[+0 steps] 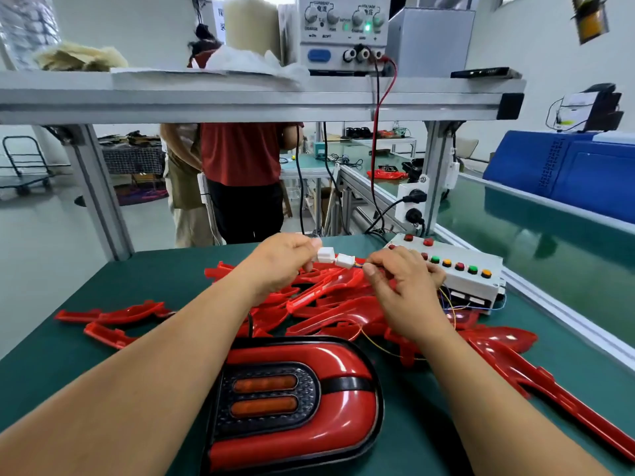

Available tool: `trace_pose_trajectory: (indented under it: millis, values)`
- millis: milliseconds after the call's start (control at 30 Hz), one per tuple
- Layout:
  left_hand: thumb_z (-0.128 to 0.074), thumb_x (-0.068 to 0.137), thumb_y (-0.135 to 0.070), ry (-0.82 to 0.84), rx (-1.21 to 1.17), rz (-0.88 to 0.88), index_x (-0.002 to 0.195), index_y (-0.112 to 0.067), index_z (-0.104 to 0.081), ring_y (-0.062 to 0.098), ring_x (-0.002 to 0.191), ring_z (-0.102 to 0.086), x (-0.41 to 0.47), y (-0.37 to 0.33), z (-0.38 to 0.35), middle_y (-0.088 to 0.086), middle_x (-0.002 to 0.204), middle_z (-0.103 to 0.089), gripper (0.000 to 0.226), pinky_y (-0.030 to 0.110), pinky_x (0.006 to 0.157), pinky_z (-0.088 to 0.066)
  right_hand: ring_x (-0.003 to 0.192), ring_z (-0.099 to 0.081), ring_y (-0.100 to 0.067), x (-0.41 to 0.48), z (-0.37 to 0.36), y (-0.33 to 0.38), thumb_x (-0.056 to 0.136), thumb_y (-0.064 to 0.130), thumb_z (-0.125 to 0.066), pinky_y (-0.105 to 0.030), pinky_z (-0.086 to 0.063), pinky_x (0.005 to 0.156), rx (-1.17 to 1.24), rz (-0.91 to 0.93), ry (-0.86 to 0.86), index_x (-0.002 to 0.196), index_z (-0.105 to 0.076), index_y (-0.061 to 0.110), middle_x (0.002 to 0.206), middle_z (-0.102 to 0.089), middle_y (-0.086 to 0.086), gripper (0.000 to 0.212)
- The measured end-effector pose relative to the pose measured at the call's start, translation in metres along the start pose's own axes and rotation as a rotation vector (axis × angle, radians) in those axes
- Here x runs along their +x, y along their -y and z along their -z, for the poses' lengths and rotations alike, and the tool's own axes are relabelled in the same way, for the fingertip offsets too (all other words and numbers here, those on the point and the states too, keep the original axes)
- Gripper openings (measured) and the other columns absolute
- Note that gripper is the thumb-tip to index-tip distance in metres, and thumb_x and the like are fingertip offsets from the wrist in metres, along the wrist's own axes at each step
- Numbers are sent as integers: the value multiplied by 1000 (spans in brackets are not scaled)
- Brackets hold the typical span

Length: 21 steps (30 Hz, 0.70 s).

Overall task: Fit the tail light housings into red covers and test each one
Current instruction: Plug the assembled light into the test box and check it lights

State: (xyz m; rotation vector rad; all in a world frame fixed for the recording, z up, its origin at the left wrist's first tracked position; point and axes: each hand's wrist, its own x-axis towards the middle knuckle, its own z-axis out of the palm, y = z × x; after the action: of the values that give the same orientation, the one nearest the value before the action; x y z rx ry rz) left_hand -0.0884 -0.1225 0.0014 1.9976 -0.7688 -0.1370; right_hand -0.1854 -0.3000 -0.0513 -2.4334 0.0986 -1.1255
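Observation:
An assembled tail light point(292, 403), red cover with a black housing and two amber lenses, lies on the green table near me. Above a pile of loose red covers point(330, 297), my left hand point(281, 262) pinches a white connector point(325, 254). My right hand point(402, 283) pinches the thin wires just behind a second white connector point(345, 260). The two connectors touch end to end. Thin yellow and blue wires point(450, 304) run from my right hand toward the white test box point(460, 273) with coloured buttons.
A power supply point(343, 32) with a lit green lamp sits on the shelf above, its red and black leads hanging down. Long red trim pieces point(549, 383) lie at the right. Two people stand beyond the bench. A conveyor with a blue crate point(563, 173) runs at the right.

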Motion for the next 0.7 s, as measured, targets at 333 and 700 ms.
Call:
trace_pose_trajectory:
  millis: [333,700]
  values:
    - [-55,98,-32,-26,103,-106,90,-4,-73,1,39,-37,1,-4,-5,0,67,-61,34,17,44,-37,92,-45,-11,0,3,-7,90,45,-46,-26,-10,76,-46,-22,-55,85,-65,34,84,-54,9,23]
    - [-62,95,-25,25,6,36,84,-14,-72,2,53,-51,1,-3,-1,-1,74,-66,19,21,58,-41,91,-43,-10,-4,5,-4,90,45,-46,-27,-11,79,-16,-38,-52,82,-62,38,86,-53,10,19]
